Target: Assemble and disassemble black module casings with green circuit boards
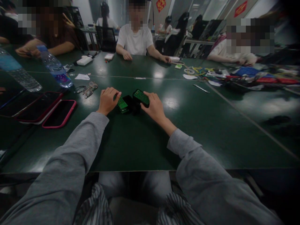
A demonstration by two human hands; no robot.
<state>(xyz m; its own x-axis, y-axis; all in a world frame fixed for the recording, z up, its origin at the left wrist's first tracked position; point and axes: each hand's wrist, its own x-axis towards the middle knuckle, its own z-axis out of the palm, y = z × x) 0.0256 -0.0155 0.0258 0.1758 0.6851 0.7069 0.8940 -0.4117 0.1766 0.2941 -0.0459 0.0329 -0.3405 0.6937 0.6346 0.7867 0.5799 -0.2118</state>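
Observation:
My right hand [154, 106] grips a black case with a green circuit board [142, 97] set in it, thumb on the near edge and fingers along the far side. Bent over the left end of a small stack of green circuit boards [122, 105] is my left hand [108, 99], its fingers loosely curved and the thumb apart. Whether its fingertips touch the boards is hard to see. Dark black parts [134, 107] lie between the boards and the case; their shape is lost in shadow.
Glasses [90, 90], a red-edged phone [60, 114] and two water bottles, one with a purple label [57, 70], are on the left. A silver pen-like tool [201, 88] and a heap of cables [225, 76] lie right. A person in a white shirt [135, 42] sits opposite.

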